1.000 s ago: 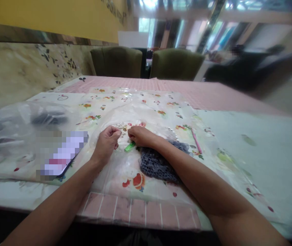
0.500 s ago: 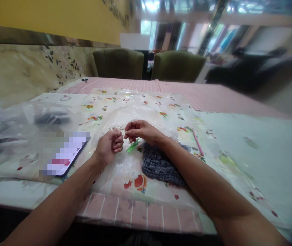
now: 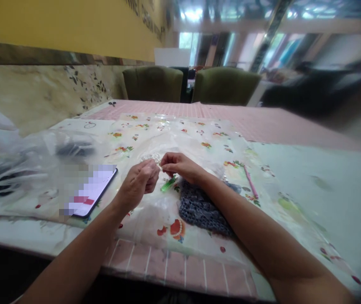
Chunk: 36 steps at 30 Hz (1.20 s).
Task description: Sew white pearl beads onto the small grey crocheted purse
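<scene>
My left hand [image 3: 141, 181] is closed, its fingertips pinched together above the table; anything inside them is too small to make out. Close beside it, my right hand [image 3: 180, 164] has its thumb and fingers drawn together, and what they hold cannot be made out either. Behind the hands lies a heap of white pearl-like beads [image 3: 150, 157] on clear plastic. A green translucent tool [image 3: 168, 184] rests just below the fingertips. Dark grey crocheted fabric [image 3: 201, 207] lies under my right forearm, partly hidden by it.
A phone [image 3: 96, 192] with a lit screen lies at left, next to clear plastic bags [image 3: 41, 156] with dark items inside. A pink crochet hook-like stick [image 3: 251, 181] is at right. Small black scissors [image 3: 112, 103] sit at the far left edge. Green chairs [image 3: 226, 85] stand beyond the table.
The view has shifted slightly, so everything appears a little farther right and lower. My left hand has turned, its knuckles now more upward. My right hand's fingers are drawn closer together.
</scene>
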Each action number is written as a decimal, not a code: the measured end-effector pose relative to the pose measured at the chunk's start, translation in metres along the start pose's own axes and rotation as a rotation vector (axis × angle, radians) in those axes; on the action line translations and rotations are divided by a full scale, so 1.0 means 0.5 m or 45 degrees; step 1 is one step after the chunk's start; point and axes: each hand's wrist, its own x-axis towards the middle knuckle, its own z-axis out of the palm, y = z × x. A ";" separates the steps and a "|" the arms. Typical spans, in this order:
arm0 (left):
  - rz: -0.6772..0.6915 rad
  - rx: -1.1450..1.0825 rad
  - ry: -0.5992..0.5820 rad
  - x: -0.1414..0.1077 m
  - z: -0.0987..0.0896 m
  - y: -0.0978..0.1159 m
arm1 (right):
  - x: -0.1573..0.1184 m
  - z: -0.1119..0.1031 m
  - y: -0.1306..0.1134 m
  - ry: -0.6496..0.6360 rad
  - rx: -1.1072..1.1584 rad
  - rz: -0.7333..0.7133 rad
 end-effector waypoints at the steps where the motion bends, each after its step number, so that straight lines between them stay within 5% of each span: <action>1: 0.126 0.021 0.079 -0.002 -0.005 0.012 | 0.001 0.001 0.003 -0.004 -0.017 0.011; 5: 0.412 0.182 0.583 0.021 -0.056 0.061 | 0.006 0.004 0.011 0.010 -0.053 0.049; 9: 0.185 0.527 0.860 0.077 -0.141 0.084 | 0.009 0.007 0.012 0.051 -0.102 0.053; 15: -0.030 1.213 1.016 0.155 -0.234 0.067 | 0.009 0.000 0.010 0.102 -0.102 0.063; 24: -0.110 1.514 1.134 0.230 -0.270 0.050 | 0.012 0.001 0.013 0.121 -0.079 0.099; 27: -0.067 1.545 1.130 0.218 -0.255 0.068 | 0.013 0.001 0.017 0.134 -0.049 0.091; 30: 0.162 1.544 1.141 0.173 -0.191 0.092 | 0.014 -0.001 0.018 0.132 0.049 0.073; 33: 0.602 1.353 0.784 0.108 -0.091 0.092 | 0.011 -0.005 0.014 0.109 0.224 0.046; 36: 0.428 1.288 0.398 0.059 -0.013 0.054 | 0.007 -0.011 0.009 0.100 0.356 0.013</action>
